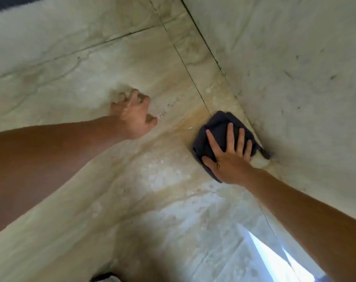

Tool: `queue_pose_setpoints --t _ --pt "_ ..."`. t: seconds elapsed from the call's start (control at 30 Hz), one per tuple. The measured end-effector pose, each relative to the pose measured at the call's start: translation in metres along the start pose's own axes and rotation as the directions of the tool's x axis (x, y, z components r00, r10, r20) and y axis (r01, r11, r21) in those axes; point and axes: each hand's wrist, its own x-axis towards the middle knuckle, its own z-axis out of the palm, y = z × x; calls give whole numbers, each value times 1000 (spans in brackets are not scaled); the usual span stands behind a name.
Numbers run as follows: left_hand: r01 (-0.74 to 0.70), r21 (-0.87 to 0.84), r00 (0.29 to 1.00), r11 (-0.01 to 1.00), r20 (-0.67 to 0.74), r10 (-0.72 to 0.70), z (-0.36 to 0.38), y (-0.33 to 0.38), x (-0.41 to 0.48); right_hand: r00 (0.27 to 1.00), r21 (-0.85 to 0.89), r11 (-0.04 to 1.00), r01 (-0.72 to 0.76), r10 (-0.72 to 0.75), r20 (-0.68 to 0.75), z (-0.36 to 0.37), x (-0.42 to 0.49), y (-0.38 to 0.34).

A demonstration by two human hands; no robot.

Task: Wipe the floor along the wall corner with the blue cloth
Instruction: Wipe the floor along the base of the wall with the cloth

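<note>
I have the blue cloth (220, 135) bunched into a thick pad and lying on the floor (132, 190) right where the tiles meet the wall (295, 68), its far edge touching the dark seam at the wall's foot. My right hand (229, 157) lies flat on top of it, fingers (231, 135) spread and pointing up along the seam, not gripping but pressing down with the palm; I judge that the open spread is there to put weight across the whole pad so it drags grime rather than skating over it. A loose dark corner of the cloth pokes out toward the wall beside my little finger. My left hand (133, 115) is well apart from the cloth, out on the bare marble-patterned tile, fingers curled with the tips on the floor and holding nothing; it reads to me as a prop taking my weight while I lean in low. A thin grout line (185, 64) runs alongside the wall seam, and the narrow strip between them looks like the part to be wiped, with rusty staining just beside the cloth.
</note>
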Motion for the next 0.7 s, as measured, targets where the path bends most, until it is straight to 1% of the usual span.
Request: queue_pose_setpoints --t 0.03,0.1,0.17,0.2,0.23,0.3,0.33,0.37,0.4,0.47,0.57,0.63,0.7 --pt "39 -12 999 999 -18 -39 -4 -10 18 1000 2 1000 -6 6 13 -11 42 -13" --pt "116 -25 986 993 -117 -118 -4 -27 54 996 3 999 -39 39 78 -35 113 -40" --pt "210 -78 955 975 -198 -221 1 -35 77 987 -7 997 -80 81 142 -53 158 -59" --pt "232 -123 937 965 -237 -256 7 -36 83 984 -16 997 -82 83 158 -60 172 -66" --pt "227 -162 921 960 -285 -266 16 -36 88 985 -25 997 -75 78 152 -65 182 -69" --pt "196 -222 885 955 -379 -270 31 -39 93 997 -63 998 -29 33 65 -71 198 -71" --pt "186 -251 876 950 -396 -277 33 -41 95 1000 -84 997 2 1 31 -75 205 -73" --pt "182 -267 875 946 -396 -280 32 -41 96 1000 -97 995 23 -21 19 -80 212 -75" --pt "188 -273 880 943 -380 -285 30 -40 96 999 -97 995 28 -24 44 -89 220 -77" --pt "213 -271 897 939 -326 -298 21 -41 93 990 -97 995 27 -13 144 -102 238 -88" --pt "196 -263 929 945 -259 -265 20 -38 90 954 -123 992 12 26 299 -115 251 -90" --pt "192 -283 938 940 -228 -260 20 -40 92 927 -90 995 36 1 376 -125 253 -84" --pt "187 -284 944 940 -212 -251 20 -42 92 892 -14 1000 21 -13 452 -136 255 -81"
